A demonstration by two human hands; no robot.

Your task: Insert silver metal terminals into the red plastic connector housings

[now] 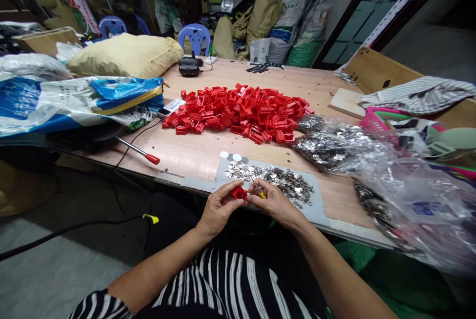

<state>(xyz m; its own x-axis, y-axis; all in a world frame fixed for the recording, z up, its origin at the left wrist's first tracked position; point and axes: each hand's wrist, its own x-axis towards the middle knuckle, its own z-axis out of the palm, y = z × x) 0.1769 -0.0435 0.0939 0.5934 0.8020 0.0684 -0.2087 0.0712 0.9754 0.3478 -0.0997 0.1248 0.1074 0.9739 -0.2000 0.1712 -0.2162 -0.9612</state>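
Observation:
My left hand (219, 207) pinches a small red plastic part (238, 193) just over the table's front edge. My right hand (273, 205) is closed on a thin metal-tipped tool with a yellow handle (262, 194), which looks like a small screwdriver. Its shaft points up and to the left. The right fingertips meet the red part; whether they also hold a small metal piece cannot be made out. Behind the hands, a grey mat (318, 205) carries a pile of flat silvery pieces (238, 171) and a pile of darker small metal pieces (293, 185).
A big heap of red plastic parts (241, 111) covers the table's middle. Clear plastic bags of metal pieces (334, 145) lie at right, near a pink basket (375, 121). A red-tipped lever (151, 159) juts out at left, below a blue-and-white sack (74, 101).

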